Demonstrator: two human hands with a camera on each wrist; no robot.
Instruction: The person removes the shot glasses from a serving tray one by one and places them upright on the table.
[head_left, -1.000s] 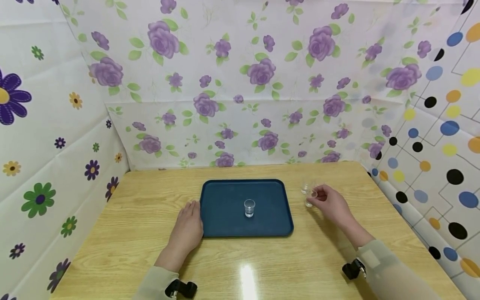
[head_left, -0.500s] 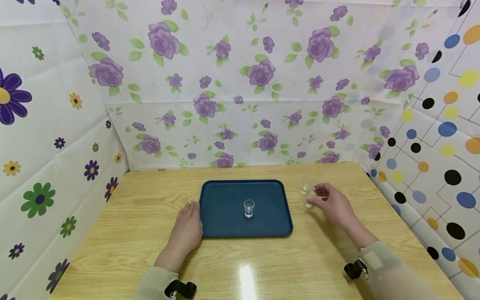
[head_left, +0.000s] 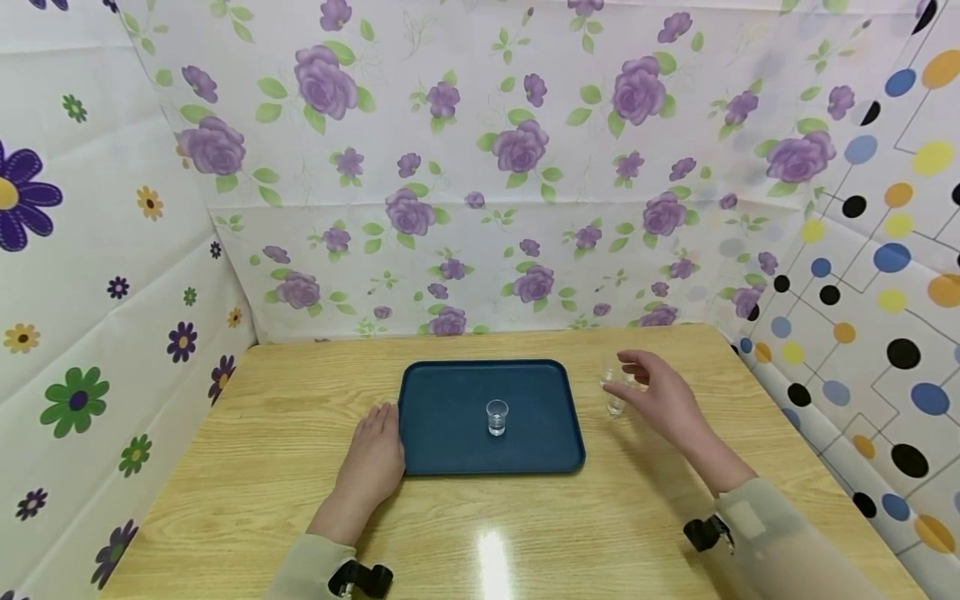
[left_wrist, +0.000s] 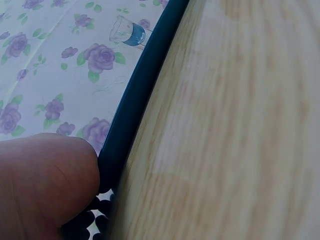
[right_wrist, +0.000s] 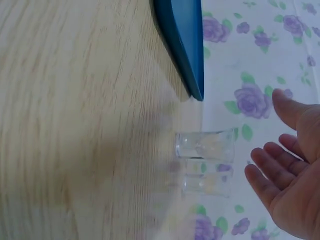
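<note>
A small clear shot glass stands upright on the dark blue tray. My left hand rests against the tray's left edge, fingers extended together. Right of the tray, two more clear shot glasses stand on the table close to each other; the nearer one shows plainly in the right wrist view, with the farther one beside it. My right hand hovers over this pair, thumb and fingers spread apart and holding nothing. In the head view it partly covers both glasses.
The wooden table carries the tray near its middle. Floral cloth hangs behind the table's far edge, and patterned cloths close off the left and right sides.
My right thumb and fingers have come off the nearer shot glass, spread apart and risen a little. The left hand, the tray and the glass on it look unmoved.
</note>
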